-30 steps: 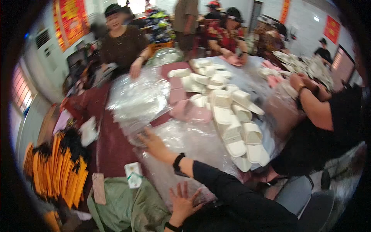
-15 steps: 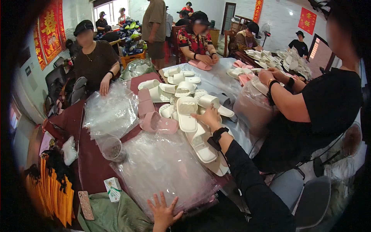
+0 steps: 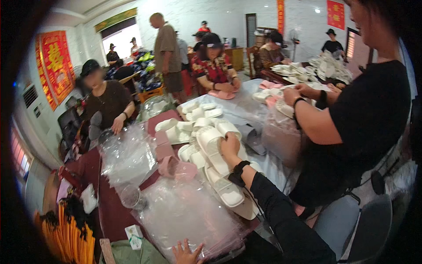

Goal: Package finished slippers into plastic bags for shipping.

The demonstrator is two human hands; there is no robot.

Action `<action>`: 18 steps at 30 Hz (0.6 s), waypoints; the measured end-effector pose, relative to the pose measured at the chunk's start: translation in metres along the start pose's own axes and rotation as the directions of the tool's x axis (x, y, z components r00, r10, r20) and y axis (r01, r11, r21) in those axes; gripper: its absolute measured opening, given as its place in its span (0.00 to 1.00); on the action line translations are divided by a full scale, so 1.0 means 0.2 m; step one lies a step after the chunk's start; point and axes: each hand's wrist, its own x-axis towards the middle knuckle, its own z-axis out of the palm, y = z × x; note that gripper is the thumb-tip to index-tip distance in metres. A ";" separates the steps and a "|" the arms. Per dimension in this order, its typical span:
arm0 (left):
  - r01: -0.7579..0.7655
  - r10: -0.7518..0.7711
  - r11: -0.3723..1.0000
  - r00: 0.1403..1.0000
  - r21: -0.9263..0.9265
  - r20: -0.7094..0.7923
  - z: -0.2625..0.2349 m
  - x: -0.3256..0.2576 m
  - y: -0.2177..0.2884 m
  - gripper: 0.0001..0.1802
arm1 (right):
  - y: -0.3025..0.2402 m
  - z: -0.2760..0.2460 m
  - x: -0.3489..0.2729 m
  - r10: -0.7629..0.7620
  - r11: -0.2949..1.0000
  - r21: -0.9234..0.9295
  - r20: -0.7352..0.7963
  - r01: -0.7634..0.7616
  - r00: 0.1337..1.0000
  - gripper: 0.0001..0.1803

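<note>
On the row of white slippers (image 3: 218, 169), the right hand (image 3: 230, 145) rests, fingers curled around one slipper's strap. Just below the clear plastic bags (image 3: 184, 215), the left hand (image 3: 187, 253) lies flat, fingers spread, holding nothing.

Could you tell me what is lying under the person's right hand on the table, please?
The right hand rests on a white slipper atop a pile of white slippers. Pink slippers lie beside it. What is beneath the pile is covered.

Left edge: bundle of orange-yellow flat paper packets (image 3: 72, 235) stacked upright
Desk middle: pink foam slippers (image 3: 173, 165) beside crinkled clear plastic bags (image 3: 127, 154)
Wall: red hanging banner with gold characters (image 3: 55, 66)
Lower right: grey plastic chair (image 3: 360, 224)
Far side: seated co-worker in brown top (image 3: 107, 101)
</note>
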 end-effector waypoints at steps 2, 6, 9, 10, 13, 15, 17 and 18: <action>-0.010 0.010 1.000 0.999 0.007 -0.045 -0.04 0.00 0.01 0.32 | -0.16 -0.17 -0.06 0.099 0.926 0.357 0.082 -0.122 0.992 0.05; -0.084 0.085 0.996 0.978 0.013 -0.188 0.01 -0.01 -0.01 0.28 | -0.33 -0.62 -0.31 -0.277 0.749 0.660 0.382 -0.051 0.882 0.11; -0.133 0.125 0.990 0.981 -0.050 -0.148 0.04 0.01 -0.03 0.24 | -0.30 -0.97 -0.58 -0.466 0.742 0.670 0.525 -0.008 0.712 0.18; -0.129 0.119 0.990 0.981 -0.060 -0.151 0.07 0.01 -0.05 0.22 | -0.31 -1.06 -0.64 -0.530 0.690 0.711 0.623 -0.134 0.575 0.19; -0.159 0.139 0.976 0.981 -0.149 -0.137 0.17 0.11 -0.16 0.22 | -0.35 -1.22 -0.85 -0.586 0.680 0.677 0.733 -0.282 0.345 0.18; -0.156 0.131 0.935 0.986 -0.318 -0.099 0.30 0.16 -0.28 0.25 | -0.36 -1.23 -0.98 -0.556 0.743 0.548 0.825 -0.384 0.102 0.18; -0.098 0.079 0.866 0.995 -0.491 -0.060 0.42 0.12 -0.35 0.28 | -0.33 -1.24 -1.06 -0.588 0.752 0.572 0.806 -0.329 0.058 0.18; -0.060 0.047 0.813 0.998 -0.579 -0.037 0.23 0.12 -0.22 0.30 | -0.31 -1.25 -1.07 -0.607 0.766 0.596 0.794 -0.240 0.036 0.18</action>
